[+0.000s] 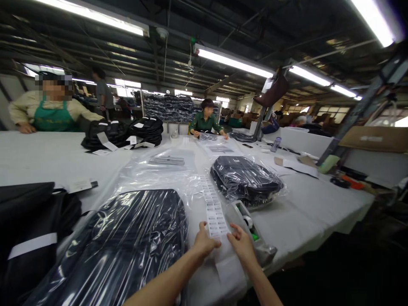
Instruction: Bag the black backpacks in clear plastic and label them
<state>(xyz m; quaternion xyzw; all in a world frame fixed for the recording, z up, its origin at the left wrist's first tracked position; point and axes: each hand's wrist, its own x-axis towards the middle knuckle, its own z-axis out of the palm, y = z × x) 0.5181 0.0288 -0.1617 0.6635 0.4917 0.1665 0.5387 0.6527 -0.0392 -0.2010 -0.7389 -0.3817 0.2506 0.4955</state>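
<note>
Item: strip of printed labels, white, long and narrow, lying on the white table and running away from the near edge between two bagged garments. Its near end is held at both sides.

Left hand: fingers closed on the strip's left edge, thumb on top.

Right hand: fingertips pinching the strip's right edge, close to the left hand.

Just left of the strip, at the near edge: dark folded garment in a clear plastic bag, large and glossy. Right of the strip, further in: second bagged dark garment. Just beside the right hand, near the table's right corner: tape dispenser, grey, with a roll inside.

Near left corner: black garment with a white band, unbagged. Middle of the table: flat empty plastic bags.

Far left edge: stack of black garments with paper tags, a person in a green apron behind it. Far edge, centre: second person in green handling a bag. Right edge: cardboard box.
</note>
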